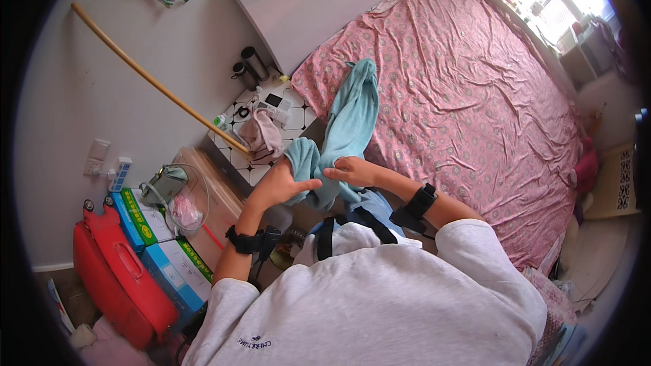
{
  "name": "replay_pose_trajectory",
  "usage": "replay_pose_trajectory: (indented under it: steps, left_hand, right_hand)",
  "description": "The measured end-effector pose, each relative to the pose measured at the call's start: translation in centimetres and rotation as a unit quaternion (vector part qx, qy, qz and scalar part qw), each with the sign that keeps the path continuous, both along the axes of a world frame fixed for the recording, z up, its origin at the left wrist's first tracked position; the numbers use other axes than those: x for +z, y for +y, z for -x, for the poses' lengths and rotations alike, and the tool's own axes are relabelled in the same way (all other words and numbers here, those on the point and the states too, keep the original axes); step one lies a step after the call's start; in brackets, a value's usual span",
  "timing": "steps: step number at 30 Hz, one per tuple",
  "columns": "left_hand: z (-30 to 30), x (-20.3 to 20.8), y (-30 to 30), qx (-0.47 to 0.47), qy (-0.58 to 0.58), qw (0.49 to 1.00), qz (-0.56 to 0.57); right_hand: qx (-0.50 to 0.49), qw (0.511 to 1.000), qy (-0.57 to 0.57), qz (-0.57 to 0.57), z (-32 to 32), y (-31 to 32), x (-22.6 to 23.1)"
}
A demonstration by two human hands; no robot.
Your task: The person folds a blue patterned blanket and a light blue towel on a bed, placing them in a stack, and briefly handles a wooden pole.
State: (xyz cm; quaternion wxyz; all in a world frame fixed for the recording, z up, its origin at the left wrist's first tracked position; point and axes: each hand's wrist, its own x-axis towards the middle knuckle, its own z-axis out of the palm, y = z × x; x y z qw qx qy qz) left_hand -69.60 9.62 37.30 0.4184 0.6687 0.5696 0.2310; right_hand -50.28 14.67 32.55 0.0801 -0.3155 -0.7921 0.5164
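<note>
A soft teal garment [352, 115] stretches from my hands up onto the edge of the bed, where its far end lies in a narrow, bunched strip. My left hand [277, 184] grips a folded, gathered part of it, with the thumb pointing right and the other fingers mostly hidden by the cloth. Close by on the right, my right hand [351, 171] is closed on the near end of the long part, thumb on top. Exactly what kind of garment it is, I cannot tell. Black straps with small devices sit on both forearms.
A bed with a pink patterned sheet [461, 115] fills the right. Left of it, a tiled bedside table [295, 120] holds a pink cloth [261, 132] and small items. A bamboo pole [156, 81] leans there. Boxes [176, 278] and a red suitcase [122, 271] stand lower left.
</note>
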Motion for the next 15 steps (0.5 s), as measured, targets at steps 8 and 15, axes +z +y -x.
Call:
replay_pose_trajectory:
  steps: [8,15]
  left_hand:
    - [-1.6,-2.0,-2.5,0.053,0.033,0.994,-0.091]
    - [-1.7,7.1,-3.3,0.09,-0.076,0.982,-0.145]
  right_hand:
    - [-0.058,0.964,0.218,0.142,-2.0,-1.8,2.5]
    - [-0.267,0.935,0.087,0.216,-11.7,3.4,-10.2]
